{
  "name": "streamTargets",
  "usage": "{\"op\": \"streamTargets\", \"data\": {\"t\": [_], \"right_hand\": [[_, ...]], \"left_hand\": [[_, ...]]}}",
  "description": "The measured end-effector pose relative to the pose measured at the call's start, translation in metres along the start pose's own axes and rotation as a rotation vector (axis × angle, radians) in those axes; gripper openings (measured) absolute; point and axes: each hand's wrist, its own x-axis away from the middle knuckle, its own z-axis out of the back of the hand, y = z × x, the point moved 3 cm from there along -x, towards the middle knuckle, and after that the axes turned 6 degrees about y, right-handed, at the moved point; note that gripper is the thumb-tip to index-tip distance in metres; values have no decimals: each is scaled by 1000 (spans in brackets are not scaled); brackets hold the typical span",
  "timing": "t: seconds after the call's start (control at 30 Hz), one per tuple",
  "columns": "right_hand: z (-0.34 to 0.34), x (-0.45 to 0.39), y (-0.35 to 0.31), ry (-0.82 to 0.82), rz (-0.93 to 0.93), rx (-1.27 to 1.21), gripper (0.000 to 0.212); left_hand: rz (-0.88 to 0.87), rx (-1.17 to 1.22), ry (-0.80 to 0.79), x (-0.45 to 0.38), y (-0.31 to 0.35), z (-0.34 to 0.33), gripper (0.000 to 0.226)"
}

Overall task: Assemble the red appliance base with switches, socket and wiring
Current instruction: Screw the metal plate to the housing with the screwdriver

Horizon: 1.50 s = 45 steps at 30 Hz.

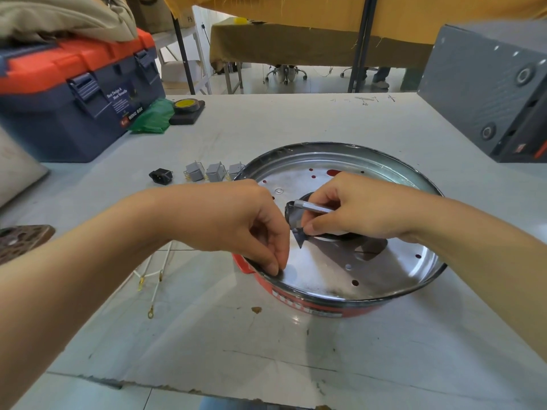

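Observation:
The red appliance base [310, 304] lies on the table with its shiny metal inner plate facing up. My left hand [236, 220] grips the base's near-left rim, fingertips curled over the edge. Above the plate's centre my right hand [355, 208] holds a grey metal tool [310, 207] and pinches a small dark piece [300, 236]. Three grey switches [214, 172] and a black socket [161, 175] lie in a row on the table behind my left hand. White wires [154, 279] with ring terminals lie under my left forearm.
A blue and orange toolbox [74, 93] stands at the back left, with a green bag [154, 116] and a yellow tape roll [186, 105] beside it. A grey box [485, 90] occupies the back right. A brown perforated plate [20, 241] sits at the left edge.

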Motion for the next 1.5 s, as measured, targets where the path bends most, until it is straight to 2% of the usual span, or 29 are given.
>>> {"op": "streamTargets", "data": {"t": [0.13, 0.3, 0.37, 0.47, 0.7, 0.87, 1.17, 1.27, 1.37, 1.5], "right_hand": [[7, 6, -8, 97, 53, -95, 31], [16, 13, -21, 252, 145, -388, 48], [16, 16, -25, 252, 190, -465, 51], [11, 19, -31, 178, 259, -518, 42], [-2, 21, -37, 64, 317, -416, 22], [-7, 23, -38, 24, 320, -358, 19], [-9, 23, -39, -6, 313, -288, 18], [-9, 24, -38, -22, 306, -291, 16], [-10, 24, -38, -30, 298, -291, 16], [-10, 26, -40, -39, 295, -288, 16]], "left_hand": [[26, 33, -34, -1, -1, 2, 11], [49, 34, -56, -1, -1, 2, 12], [43, 16, -53, 0, -1, 2, 11], [4, -25, -22, 0, 0, 1, 10], [-75, -80, 79, 3, -1, 1, 7], [-66, -73, 119, 4, -2, 1, 5], [-34, -57, 53, 0, -2, 2, 10], [-26, -32, 26, -1, -1, 3, 4], [-28, -8, -2, 0, 0, 4, 13], [-22, -33, -13, -1, -2, 3, 4]]}}
